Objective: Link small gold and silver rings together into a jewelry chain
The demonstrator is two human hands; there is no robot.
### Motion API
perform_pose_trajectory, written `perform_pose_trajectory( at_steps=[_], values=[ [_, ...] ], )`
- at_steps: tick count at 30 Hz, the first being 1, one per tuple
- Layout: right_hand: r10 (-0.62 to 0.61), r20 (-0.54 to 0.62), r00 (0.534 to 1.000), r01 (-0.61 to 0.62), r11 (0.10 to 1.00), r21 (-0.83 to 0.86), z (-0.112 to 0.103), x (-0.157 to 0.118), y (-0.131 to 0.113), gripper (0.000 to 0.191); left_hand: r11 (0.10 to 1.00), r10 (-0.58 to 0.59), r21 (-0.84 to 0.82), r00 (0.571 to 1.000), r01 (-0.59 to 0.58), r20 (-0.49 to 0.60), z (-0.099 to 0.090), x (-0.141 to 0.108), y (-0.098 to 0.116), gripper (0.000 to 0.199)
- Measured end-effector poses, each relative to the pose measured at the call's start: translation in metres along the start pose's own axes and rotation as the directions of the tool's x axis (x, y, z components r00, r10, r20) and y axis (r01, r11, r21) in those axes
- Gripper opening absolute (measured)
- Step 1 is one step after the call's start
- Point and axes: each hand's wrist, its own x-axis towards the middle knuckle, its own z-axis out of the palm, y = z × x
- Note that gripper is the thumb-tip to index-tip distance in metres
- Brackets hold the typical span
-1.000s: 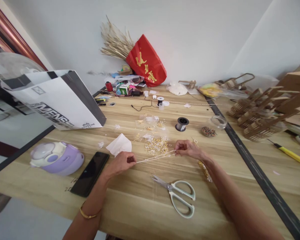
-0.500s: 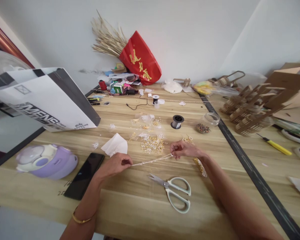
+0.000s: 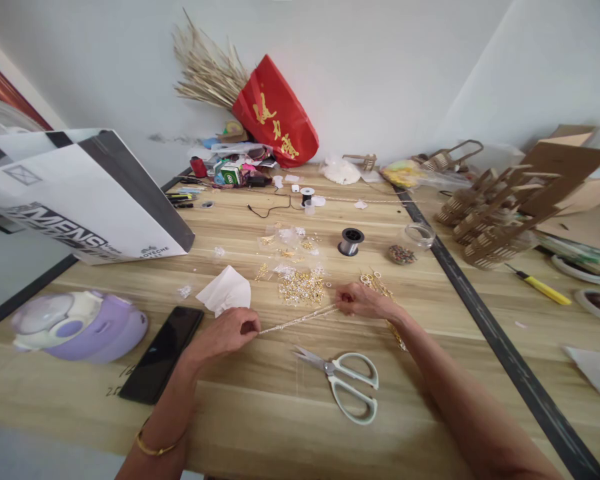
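A thin beaded strand [image 3: 298, 321] is stretched between my two hands, low over the wooden table. My left hand [image 3: 233, 330] pinches its left end, beside a white paper napkin [image 3: 225, 291]. At the other end my right hand [image 3: 360, 300] is closed on the strand, fingertips together. Just beyond the strand lies a pile of small gold and silver beads [image 3: 301, 287]. Gold chains [image 3: 380, 285] lie behind my right hand and partly under the wrist. Nearer me are scissors [image 3: 340, 380] with pale green handles, their blades slightly apart.
A black phone [image 3: 163, 353] and a lilac-and-white container [image 3: 87, 327] are at the left, below a white paper bag [image 3: 90, 200]. A wire spool [image 3: 351, 241] and a jar of beads [image 3: 411, 243] stand farther back. To the right lies a yellow-handled cutter [image 3: 545, 288].
The whole view has shifted slightly, moving things left. My right fingers have curled in further, and the white ring-like bit seen at their tips is now hidden. The strand stays stretched.
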Motion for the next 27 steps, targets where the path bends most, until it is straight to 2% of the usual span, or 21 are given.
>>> perform_pose_trajectory(
  at_steps=[4, 12, 19, 27],
  values=[
    [0.049, 0.014, 0.999, -0.048, 0.997, -0.06, 0.002, 0.001, -0.002, 0.017, 0.999, 0.028, 0.028, 1.0, -0.028, 0.001, 0.002, 0.0, -0.002, 0.014],
    [0.108, -0.017, 0.994, -0.11, 0.973, -0.202, 0.005, -0.002, -0.01, 0.014, 0.987, 0.074, 0.141, 0.996, -0.081, 0.053, 0.011, 0.001, -0.003, 0.016],
    [0.088, 0.001, 0.996, -0.086, 0.976, -0.201, 0.005, 0.0, -0.008, 0.014, 0.996, -0.001, 0.089, 0.997, -0.005, 0.071, 0.006, 0.0, 0.001, 0.014],
    [0.076, 0.025, 0.997, -0.072, 0.987, -0.147, 0.004, 0.001, -0.004, 0.016, 0.997, 0.003, 0.08, 0.996, -0.01, 0.086, 0.005, 0.0, -0.005, 0.015]
  ],
)
